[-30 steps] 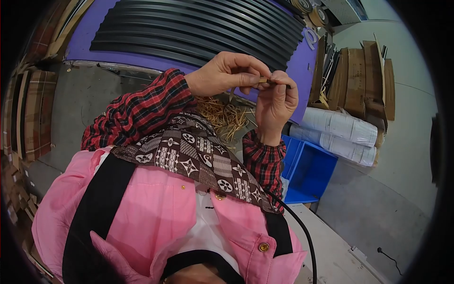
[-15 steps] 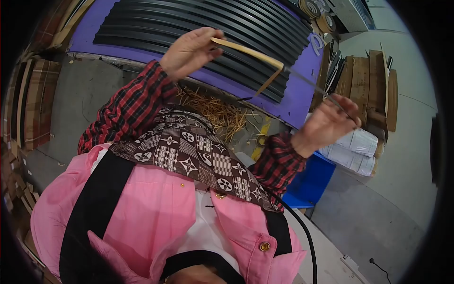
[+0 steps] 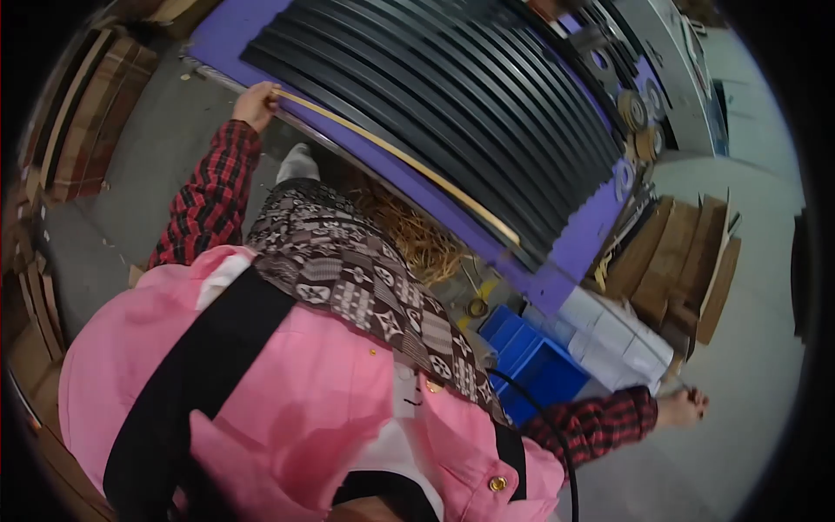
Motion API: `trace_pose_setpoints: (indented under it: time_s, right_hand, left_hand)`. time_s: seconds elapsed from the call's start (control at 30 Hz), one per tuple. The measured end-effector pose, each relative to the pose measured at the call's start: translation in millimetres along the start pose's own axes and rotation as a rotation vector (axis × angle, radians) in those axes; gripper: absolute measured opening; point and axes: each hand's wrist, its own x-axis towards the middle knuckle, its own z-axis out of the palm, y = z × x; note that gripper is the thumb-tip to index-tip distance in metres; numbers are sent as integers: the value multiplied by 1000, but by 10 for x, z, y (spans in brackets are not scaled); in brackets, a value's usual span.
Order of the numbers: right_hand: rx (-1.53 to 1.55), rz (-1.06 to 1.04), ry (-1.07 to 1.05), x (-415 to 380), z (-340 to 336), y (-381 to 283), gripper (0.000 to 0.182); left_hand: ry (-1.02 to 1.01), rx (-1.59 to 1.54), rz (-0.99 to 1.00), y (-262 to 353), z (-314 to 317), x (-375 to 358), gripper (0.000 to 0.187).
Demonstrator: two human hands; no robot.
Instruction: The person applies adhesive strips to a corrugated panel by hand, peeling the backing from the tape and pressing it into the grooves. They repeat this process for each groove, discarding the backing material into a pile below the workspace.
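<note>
My left hand (image 3: 257,106) is closed on the near end of a narrow tan strip (image 3: 387,146), at the front edge of the purple table. The strip slants across the front of the ribbed black strips (image 3: 417,113), which lie side by side on that table. Far out to the right, my right hand (image 3: 683,407) is closed, fingertips pinched together. A thin greyish strip (image 3: 600,320) runs faintly from the tan strip's right end toward these fingers; its edges are blurred.
Tan shreds (image 3: 417,244) heap on the floor under the purple table (image 3: 557,285). A blue bin (image 3: 544,370) and white wrapped packs (image 3: 609,339) stand nearer me. Cardboard (image 3: 670,261) leans at right, more boxes (image 3: 100,122) at left. Tape rolls (image 3: 633,111) sit on the table's far end.
My hands have moved far apart, the left to the left and the right outward and down. The tan strip now stretches long and nearly straight; its loose hanging end no longer shows.
</note>
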Motion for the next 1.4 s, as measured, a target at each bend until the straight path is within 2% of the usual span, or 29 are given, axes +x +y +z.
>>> trace_pose_setpoints:
  time_s: [0.03,0.07,0.1,0.13,0.17,0.2,0.23,0.27,0.3,0.33,0.37,0.4,0.43,0.47,0.5,0.57,0.67,0.8,0.87,1.03,1.17,1.23,1.37,1.4]
  right_hand:
    - [-326,-42,-67,329,-167,7,11]
    - [-322,-163,32,686,-212,-42,19]
    - [503,344,258,1013,-30,-469,27]
    - [393,301,192,1126,210,-1001,29]
    - [275,251,130,1050,510,-1593,31]
    - [292,231,32,716,984,-2350,32]
    - [295,205,-71,464,1472,-3013,33]
    - [351,24,-360,463,1885,-2992,35]
    - [424,32,-594,-108,2422,-3624,36]
    - [451,-70,-775,-770,2905,-4267,32]
    - [584,84,-1019,-1171,3323,-4584,25]
    - [614,125,-1243,-1579,3768,-4757,18]
    - [716,198,-1402,-2056,4056,-5005,15]
    - [774,258,-1534,-2515,4263,-5037,15]
    - [731,173,-1642,-2882,4485,-5184,16]
    - [697,170,-1681,-3556,4806,-5384,18]
    - [588,190,-1705,-4098,5046,-5424,18]
    - [470,279,-1740,-4300,5216,-5484,13]
    - [436,313,-1764,-4360,5265,-5508,12]
    - [452,450,-1744,-4437,5329,-5527,13]
    - [435,405,-1728,-4507,5372,-5495,13]
    - [433,318,-1671,-4515,5363,-5505,13]
    - [482,371,-1711,-4362,5132,-5342,9]
    - [350,-90,-1610,-4290,5011,-5146,12]
  left_hand:
    - [15,244,8,37,36,45,11]
    - [-20,493,31,-6,103,78,15]
    - [-149,584,-21,88,383,-80,19]
    - [-420,683,-211,93,463,-107,22]
    - [-643,844,-268,128,618,-181,22]
    - [-899,1108,6,195,670,-192,20]
    - [-898,1096,-7,327,641,-53,20]
    - [-707,1123,162,445,592,117,20]
    - [-512,1140,321,560,522,276,19]
    - [-246,1227,403,709,394,500,21]
    - [-63,1257,491,791,234,735,22]
    - [123,1284,576,841,103,931,22]
    - [128,1276,554,838,20,1092,22]
    - [149,1302,568,745,-14,1176,22]
    - [163,1332,568,730,-73,1270,22]
    - [102,1313,490,779,-63,1375,22]
    - [102,1266,304,892,64,1353,17]
    - [62,1182,319,846,-24,1380,17]
    - [47,1204,399,841,-37,1386,18]
    - [51,1173,366,836,-35,1385,19]
    - [67,1187,366,834,-13,1393,18]
    - [83,1200,323,831,-4,1406,19]
    - [90,1204,273,823,-18,1459,21]
    - [70,1208,272,821,-33,1473,21]
